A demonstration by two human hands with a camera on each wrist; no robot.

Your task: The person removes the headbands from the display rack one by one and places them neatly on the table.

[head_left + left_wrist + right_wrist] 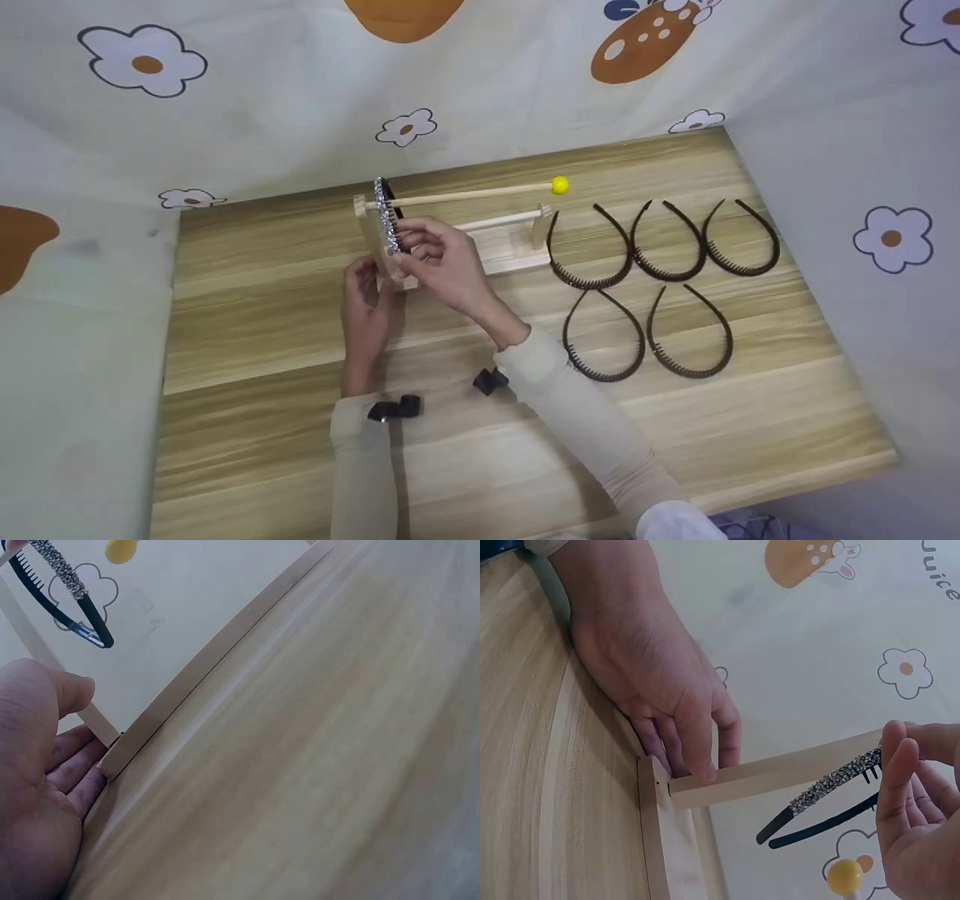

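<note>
My right hand [450, 262] pinches a headband [386, 214] covered in silver sparkles, with dark comb teeth inside. In the head view it stands upright beside the left post of a wooden rack [517, 262], where the upper rod [465, 196] crosses it. Both dark ends of this headband [832, 784] show free in the right wrist view. Low at the rack's left end, my left hand [365, 300] holds the foot of the post. In the left wrist view its thumb is in front of the post [97, 724] and the other fingers behind.
Several dark toothed headbands [595, 285] lie in two rows on the wooden table [247, 337], right of the rack. A yellow ball [560, 185] caps the upper rod's right end. A lower rod [501, 220] meets a short right post [541, 227]. Patterned cloth [285, 112] hangs behind.
</note>
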